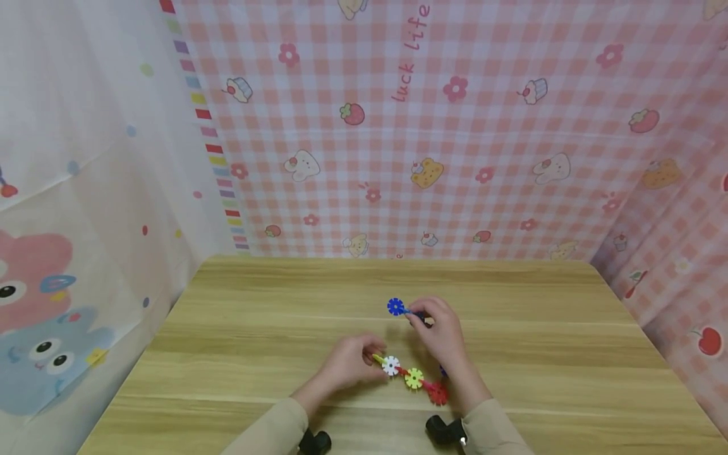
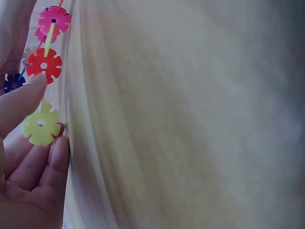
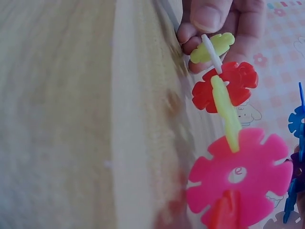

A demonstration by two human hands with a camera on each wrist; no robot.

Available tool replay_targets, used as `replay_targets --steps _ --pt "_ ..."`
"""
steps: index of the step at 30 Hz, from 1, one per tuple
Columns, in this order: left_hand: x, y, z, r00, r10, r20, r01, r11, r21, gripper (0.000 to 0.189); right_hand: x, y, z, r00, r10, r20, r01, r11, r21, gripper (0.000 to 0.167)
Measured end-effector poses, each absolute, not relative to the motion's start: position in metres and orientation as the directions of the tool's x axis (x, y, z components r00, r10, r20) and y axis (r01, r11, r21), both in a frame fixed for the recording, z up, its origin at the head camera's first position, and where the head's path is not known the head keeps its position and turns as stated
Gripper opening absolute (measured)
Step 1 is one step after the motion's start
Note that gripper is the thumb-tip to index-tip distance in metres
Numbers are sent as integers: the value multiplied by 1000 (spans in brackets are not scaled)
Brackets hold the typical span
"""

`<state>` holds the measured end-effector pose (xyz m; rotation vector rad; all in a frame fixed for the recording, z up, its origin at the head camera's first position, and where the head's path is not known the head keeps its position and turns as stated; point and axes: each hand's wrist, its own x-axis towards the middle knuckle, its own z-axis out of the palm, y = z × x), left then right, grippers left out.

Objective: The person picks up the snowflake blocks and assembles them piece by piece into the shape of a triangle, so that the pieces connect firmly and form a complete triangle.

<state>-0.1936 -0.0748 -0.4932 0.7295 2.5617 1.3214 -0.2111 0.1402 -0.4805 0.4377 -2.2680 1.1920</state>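
Note:
A chain of notched plastic snowflake discs, joined edge to edge, hangs between the hands. My left hand (image 1: pixel 351 361) holds its yellow end disc (image 2: pixel 41 125) between thumb and fingers. Along from there come a white disc (image 1: pixel 390 365), a red disc (image 3: pixel 226 87), another yellow disc (image 1: pixel 414 378), a pink disc (image 3: pixel 238 174) and a red disc (image 1: pixel 438 393) lower down. Higher and farther out, my right hand (image 1: pixel 440 325) pinches the blue part of the chain, with a blue disc (image 1: pixel 395 307) sticking out leftward. The right forearm partly hides the chain's middle.
The wood-grain table (image 1: pixel 239 316) extends beneath both hands. A pink checked cloth (image 1: pixel 364 145) hangs behind it, and a white printed cloth (image 1: pixel 114 189) on the left. Black wrist devices (image 1: pixel 445 430) sit by both sleeves.

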Motion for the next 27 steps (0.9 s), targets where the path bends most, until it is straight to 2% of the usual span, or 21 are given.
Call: replay_targets --steps 9,15,27 --pt "-196 -72 -495 -864 501 56 313 447 838 34 -211 141 -482 -803 -27 596 -515 535 -670 14" --pt "-196 -68 -493 -888 456 58 257 387 886 22 -210 140 -482 -806 -27 591 -514 527 -677 15" --pt "-196 -57 -488 -951 303 67 194 413 890 24 -209 137 -479 -799 -26 601 -521 528 -671 17"
